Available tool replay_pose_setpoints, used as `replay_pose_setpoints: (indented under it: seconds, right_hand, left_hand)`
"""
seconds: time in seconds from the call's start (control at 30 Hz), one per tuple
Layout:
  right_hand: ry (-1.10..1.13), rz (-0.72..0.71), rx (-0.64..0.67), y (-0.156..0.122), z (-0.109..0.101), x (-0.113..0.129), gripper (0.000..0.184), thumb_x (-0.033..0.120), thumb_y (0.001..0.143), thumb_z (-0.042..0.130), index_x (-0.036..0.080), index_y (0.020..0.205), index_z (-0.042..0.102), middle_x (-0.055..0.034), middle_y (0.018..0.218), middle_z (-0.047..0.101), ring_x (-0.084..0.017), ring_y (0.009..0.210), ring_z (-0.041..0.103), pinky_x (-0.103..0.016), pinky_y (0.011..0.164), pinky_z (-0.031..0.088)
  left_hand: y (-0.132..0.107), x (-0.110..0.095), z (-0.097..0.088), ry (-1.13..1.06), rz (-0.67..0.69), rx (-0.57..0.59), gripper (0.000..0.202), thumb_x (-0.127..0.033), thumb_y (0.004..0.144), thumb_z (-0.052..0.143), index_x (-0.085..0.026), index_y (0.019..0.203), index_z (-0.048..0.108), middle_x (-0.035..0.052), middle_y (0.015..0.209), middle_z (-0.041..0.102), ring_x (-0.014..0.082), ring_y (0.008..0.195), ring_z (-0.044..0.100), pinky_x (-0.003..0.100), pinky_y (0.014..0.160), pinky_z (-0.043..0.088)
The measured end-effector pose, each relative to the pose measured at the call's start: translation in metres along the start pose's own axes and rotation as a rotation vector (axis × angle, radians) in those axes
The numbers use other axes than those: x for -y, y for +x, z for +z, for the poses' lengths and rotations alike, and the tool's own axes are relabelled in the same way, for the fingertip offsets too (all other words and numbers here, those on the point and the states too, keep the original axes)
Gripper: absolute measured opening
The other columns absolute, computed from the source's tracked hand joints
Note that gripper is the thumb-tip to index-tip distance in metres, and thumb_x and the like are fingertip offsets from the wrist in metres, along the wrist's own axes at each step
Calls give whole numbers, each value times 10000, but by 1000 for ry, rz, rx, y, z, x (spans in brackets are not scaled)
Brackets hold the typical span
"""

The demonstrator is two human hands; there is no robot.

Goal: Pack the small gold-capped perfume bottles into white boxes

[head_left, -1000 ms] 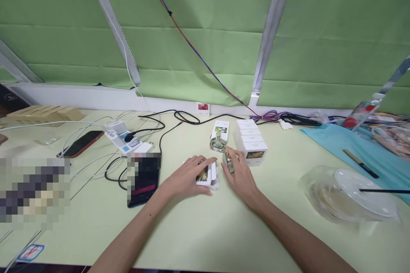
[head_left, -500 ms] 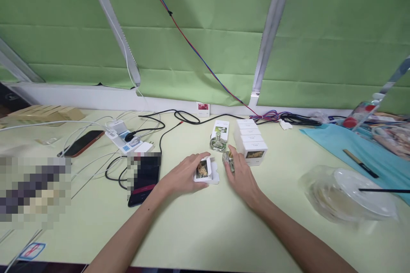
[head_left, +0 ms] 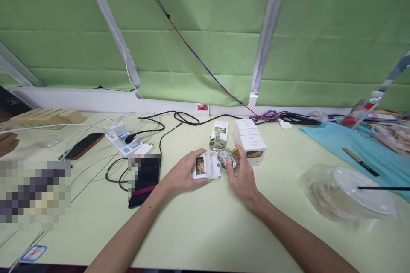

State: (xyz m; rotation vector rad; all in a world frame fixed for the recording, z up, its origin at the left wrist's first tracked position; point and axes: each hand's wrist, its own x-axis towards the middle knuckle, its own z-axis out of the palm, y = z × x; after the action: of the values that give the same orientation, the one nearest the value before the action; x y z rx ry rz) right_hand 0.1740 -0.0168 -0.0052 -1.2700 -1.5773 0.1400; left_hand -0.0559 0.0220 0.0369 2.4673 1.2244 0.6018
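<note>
In my left hand (head_left: 184, 170) is a small white box (head_left: 201, 167) with a flower picture, its flap open toward the right. My right hand (head_left: 242, 175) grips a round glass perfume bottle (head_left: 226, 160) with a gold neck, tipped on its side close to the open box end. Just behind it stands a second glass perfume bottle (head_left: 218, 141), in front of a white box with a green picture (head_left: 220, 128). A row of several white boxes (head_left: 251, 138) is right of my right hand.
Left of my arm lie a dark phone (head_left: 145, 183), a power strip (head_left: 126, 138) with cables, and another phone (head_left: 81, 146). To the right are a bagged food container (head_left: 349, 194), a blue cloth (head_left: 339, 145) and a knife (head_left: 360, 163). Another person's hand (head_left: 8, 141) shows at far left.
My right hand has lifted and tipped the perfume bottle onto its side, toward the box. The box in my left hand has turned slightly. Another person's hand has appeared at far left.
</note>
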Motion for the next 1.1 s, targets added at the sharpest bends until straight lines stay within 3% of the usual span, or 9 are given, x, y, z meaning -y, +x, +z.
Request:
replay_pose_setpoints:
  seconds: [0.13,0.27,0.73,1.1]
  right_hand:
    - [135,128,40,-3,-1,5,569,318,975,514,162,1498,351,-127,1086,714,-230,901,712,-349,744,606]
    - [233,246,84,-4,1,10,574,314,947,557,178,1479,388,-44,869,697,-180,716,678,-281,628,576]
    - [531,422,106,-4,1,10,610,375,907,629,212,1447,393,5,817,623,-126,597,616,-220,517,540]
    - [562,398,96,-4,2,11,593,386,919,616,194,1429,381,0,792,647,-144,616,647,-231,516,559]
  left_hand:
    - [0,0,3,-4,33,-28,822,-503,750,762,-236,1430,384,121,1372,583,306,1197,618,424,1024,497]
    - [0,-2,5,8,60,-36,814,-493,751,770,-241,1419,380,119,1380,571,304,1201,611,430,1026,492]
    - [-1,-5,8,-11,131,-57,758,-458,737,788,-248,1384,454,112,1342,608,298,1165,633,423,1001,515]
    - [0,-9,4,-15,100,-21,767,-493,756,765,-256,1401,425,104,1341,608,292,1163,637,419,1002,517]
